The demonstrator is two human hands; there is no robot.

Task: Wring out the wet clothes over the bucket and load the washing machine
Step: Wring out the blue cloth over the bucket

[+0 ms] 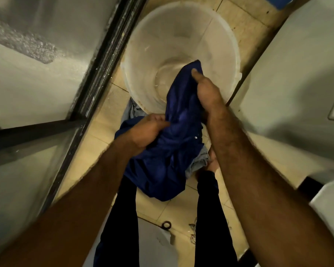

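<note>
Blue garment (174,135) bunched above the white bucket (227,54), left hand (148,132) and right hand (206,91) both clamped on it. Lower folds hanging outside the rim, likely to drip onto the tiled floor (102,116); slippery footing risked.

The person's left hand (148,132) and right hand (204,89) were bare, forearms unsleeved and hairy, the legs clad in dark, possibly black, trousers (212,218).
</note>
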